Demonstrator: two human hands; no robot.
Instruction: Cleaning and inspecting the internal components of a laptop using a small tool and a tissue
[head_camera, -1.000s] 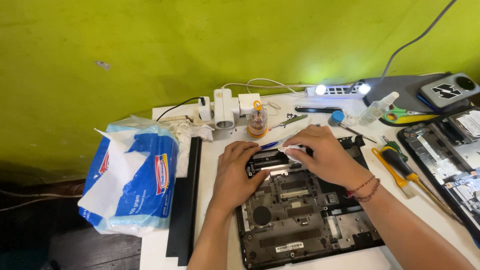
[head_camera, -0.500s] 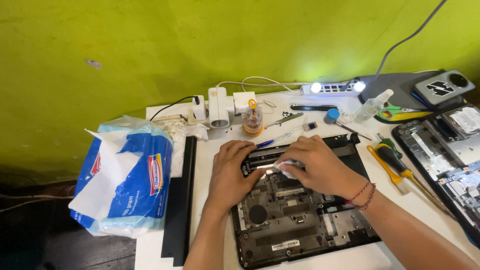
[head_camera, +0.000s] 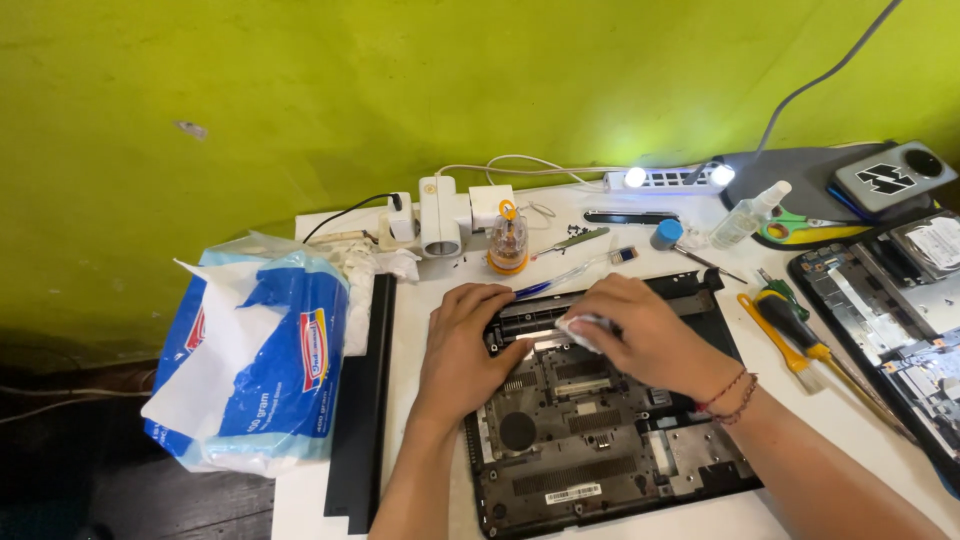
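An opened black laptop base (head_camera: 600, 440) lies on the white table (head_camera: 420, 330) with its inner parts exposed. My left hand (head_camera: 462, 350) rests flat on its upper left corner, pressing it down. My right hand (head_camera: 645, 335) is closed on a small white tissue wad (head_camera: 578, 328) and holds it against the laptop's upper edge near the hinge area. The two hands nearly touch at the tissue.
A blue-and-white tissue pack (head_camera: 250, 360) sits at the left beside a long black strip (head_camera: 362, 400). Behind are white power adapters (head_camera: 445, 212), a small orange-capped bottle (head_camera: 508, 243), a spray bottle (head_camera: 748, 215) and a lit power strip (head_camera: 675, 178). Yellow-handled screwdrivers (head_camera: 790, 335) and another opened device (head_camera: 890, 320) lie right.
The tissue in my right hand has slid left along the laptop's upper edge, from its right part to next to my left fingers. My left hand stays in place.
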